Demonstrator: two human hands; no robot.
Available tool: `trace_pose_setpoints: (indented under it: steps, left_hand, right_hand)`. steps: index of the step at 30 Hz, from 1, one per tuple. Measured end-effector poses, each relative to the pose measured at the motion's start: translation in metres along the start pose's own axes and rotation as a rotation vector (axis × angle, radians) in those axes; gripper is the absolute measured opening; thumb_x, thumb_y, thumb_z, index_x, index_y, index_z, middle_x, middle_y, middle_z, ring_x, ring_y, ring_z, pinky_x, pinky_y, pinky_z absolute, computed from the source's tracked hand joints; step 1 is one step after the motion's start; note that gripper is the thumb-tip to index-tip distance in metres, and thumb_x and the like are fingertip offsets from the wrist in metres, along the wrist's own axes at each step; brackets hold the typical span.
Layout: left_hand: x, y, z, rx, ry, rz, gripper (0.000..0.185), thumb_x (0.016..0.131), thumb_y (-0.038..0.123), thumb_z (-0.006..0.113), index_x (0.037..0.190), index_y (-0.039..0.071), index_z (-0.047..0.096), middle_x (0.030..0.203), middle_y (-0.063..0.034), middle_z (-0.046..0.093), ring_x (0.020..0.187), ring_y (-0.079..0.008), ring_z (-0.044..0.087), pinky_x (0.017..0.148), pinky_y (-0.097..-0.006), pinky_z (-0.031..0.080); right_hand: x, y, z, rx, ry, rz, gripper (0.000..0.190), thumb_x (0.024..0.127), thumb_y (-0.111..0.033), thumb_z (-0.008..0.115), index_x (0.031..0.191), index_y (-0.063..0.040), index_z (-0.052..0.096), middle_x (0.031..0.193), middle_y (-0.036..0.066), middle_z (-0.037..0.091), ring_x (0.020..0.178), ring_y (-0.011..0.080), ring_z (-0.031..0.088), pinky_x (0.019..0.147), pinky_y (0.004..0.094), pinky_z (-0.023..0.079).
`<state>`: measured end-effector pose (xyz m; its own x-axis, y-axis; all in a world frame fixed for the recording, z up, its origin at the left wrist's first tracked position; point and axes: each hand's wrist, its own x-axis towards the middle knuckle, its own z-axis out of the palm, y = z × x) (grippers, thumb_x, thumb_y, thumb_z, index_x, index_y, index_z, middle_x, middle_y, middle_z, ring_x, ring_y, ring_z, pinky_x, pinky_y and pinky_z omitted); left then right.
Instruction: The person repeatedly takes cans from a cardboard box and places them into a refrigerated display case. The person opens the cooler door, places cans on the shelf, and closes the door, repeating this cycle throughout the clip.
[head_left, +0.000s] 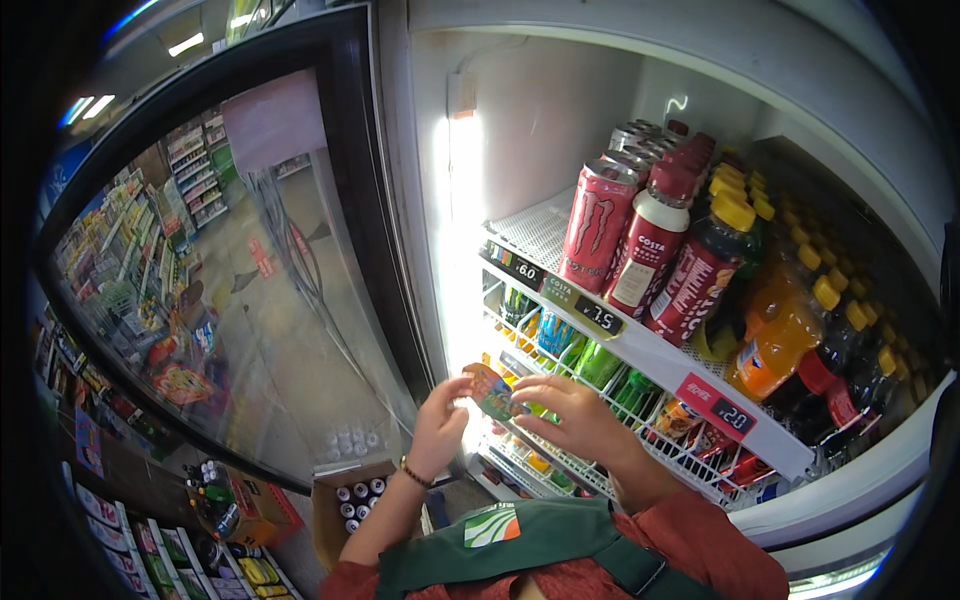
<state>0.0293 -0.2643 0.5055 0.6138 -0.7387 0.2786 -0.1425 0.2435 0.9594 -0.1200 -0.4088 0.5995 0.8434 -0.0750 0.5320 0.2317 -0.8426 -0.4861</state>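
Between both hands, in front of the lit inner side wall of a drinks fridge, is a small colourful printed card or packet (493, 391). My left hand (442, 420) grips its left edge with thumb and fingers. Fingers of my right hand (559, 416) are at its right edge; whether they pinch it is hard to tell. Right of and above the hands, a white fridge shelf (645, 352) bears price tags along its front. On it stand red Monster cans (598, 225), Costa bottles (649, 240), dark bottles with yellow caps (694, 274) and orange drink bottles (772, 360).
The glass fridge door (247, 300) stands open on the left. Below it are a cardboard box of cans (326, 517) and another box of bottles (259, 510). Lower wire racks (675, 450) hold more cans and bottles. Stocked store shelves (135, 540) lie at the lower left.
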Motion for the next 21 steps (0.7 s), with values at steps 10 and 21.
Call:
trace_pose_setpoints:
  steps: [10,21]
  left_hand:
    - [0.159,0.106,0.034,0.177,0.002,0.390,0.028,0.085,0.006,0.056,0.112,-0.001,0.054,0.100,-0.0075,0.060,0.088,-0.0111,0.057,0.075,-0.0237,0.047]
    - [0.344,0.110,0.101,0.427,-0.157,0.301,0.064,0.069,0.023,0.071,0.124,0.001,0.046,0.113,-0.0191,0.057,0.106,-0.0325,0.055,0.090,-0.0364,0.044]
  right_hand:
    - [-0.015,-0.027,-0.074,-0.250,0.504,-0.022,0.017,0.074,-0.003,0.067,0.090,0.001,0.061,0.094,0.014,0.063,0.083,0.0269,0.062,0.073,0.0324,0.050]
    - [0.006,-0.004,-0.070,-0.509,0.505,-0.062,0.015,0.075,-0.009,0.068,0.086,-0.001,0.060,0.085,0.012,0.063,0.073,0.0263,0.062,0.064,0.0331,0.051]
